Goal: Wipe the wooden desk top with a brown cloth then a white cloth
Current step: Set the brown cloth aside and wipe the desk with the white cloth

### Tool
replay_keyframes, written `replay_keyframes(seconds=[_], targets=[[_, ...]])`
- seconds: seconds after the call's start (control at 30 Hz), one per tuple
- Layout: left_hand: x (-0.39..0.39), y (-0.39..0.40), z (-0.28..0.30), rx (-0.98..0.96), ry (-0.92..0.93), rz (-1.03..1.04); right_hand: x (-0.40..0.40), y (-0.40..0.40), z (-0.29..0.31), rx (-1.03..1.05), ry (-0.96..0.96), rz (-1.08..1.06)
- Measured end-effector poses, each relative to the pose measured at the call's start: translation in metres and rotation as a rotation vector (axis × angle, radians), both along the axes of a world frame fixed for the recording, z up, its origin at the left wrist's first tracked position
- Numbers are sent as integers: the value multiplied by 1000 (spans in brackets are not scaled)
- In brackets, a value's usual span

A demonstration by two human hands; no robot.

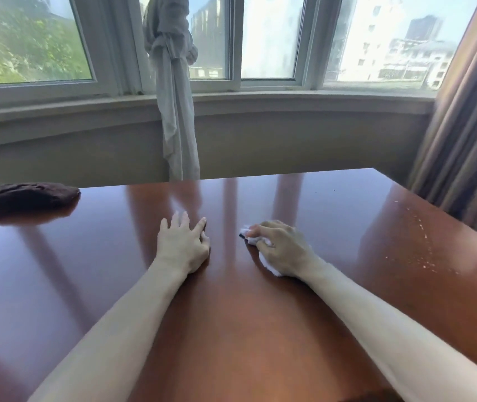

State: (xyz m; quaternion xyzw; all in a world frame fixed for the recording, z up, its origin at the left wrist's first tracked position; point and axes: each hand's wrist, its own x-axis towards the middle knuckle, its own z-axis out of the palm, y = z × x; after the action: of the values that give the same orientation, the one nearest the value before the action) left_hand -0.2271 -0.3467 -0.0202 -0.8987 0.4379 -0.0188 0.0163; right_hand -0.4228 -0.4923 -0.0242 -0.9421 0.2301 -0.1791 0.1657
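Note:
The glossy reddish wooden desk top [92, 271] fills the lower half of the view. My right hand [282, 249] grips a small crumpled white cloth [269, 266] and holds it down on the wood near the desk's middle; most of the cloth is hidden under the hand. My left hand [183, 243] rests flat on the desk just to the left, fingers spread, holding nothing. The brown cloth [28, 195] lies bunched at the desk's far left corner, well away from both hands.
Pale specks and crumbs [418, 245] are scattered over the right side of the desk. Behind the desk's far edge hang a knotted white curtain [176, 120] and, at the right, a brown drape [463, 134], below a wide window.

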Motion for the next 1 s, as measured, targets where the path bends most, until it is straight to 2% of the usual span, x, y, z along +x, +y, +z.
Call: replay_keyframes(seconds=[0.1, 0.23, 0.33, 0.4, 0.5, 0.6, 0.67, 0.73, 0.8, 0.83, 0.93, 1.0], targets=[[-23, 4, 18, 69, -89, -65, -39, 53, -3, 3, -24, 34], [-62, 40, 33, 128, 3, -350, -94, 123, -3, -34, -100, 73], [-90, 82, 35, 116, 32, -439, -123, 139, 0, -8, -92, 109], [-103, 114, 28, 75, 76, -449, -119, 120, 5, 33, -61, 38], [-118, 157, 9, -2, 4, -427, -89, 90, 5, 9, -3, -247], [-127, 180, -5, -143, 11, -375, -54, 121, 1, -100, 5, -446], [-134, 187, -10, -198, 63, -332, -53, 164, -3, -144, -78, -318], [-139, 190, -13, -254, 74, -310, -72, 195, -3, -54, -104, -104], [-140, 191, -13, -294, 99, -291, -88, 186, 6, 42, -62, -19], [-141, 191, -12, -311, 114, -279, -90, 170, 9, 53, -58, -60], [-144, 191, -11, -345, 124, -269, -77, 135, 9, 19, -53, -362], [-144, 191, -12, -356, 119, -261, -60, 159, 3, -9, -51, -386]])
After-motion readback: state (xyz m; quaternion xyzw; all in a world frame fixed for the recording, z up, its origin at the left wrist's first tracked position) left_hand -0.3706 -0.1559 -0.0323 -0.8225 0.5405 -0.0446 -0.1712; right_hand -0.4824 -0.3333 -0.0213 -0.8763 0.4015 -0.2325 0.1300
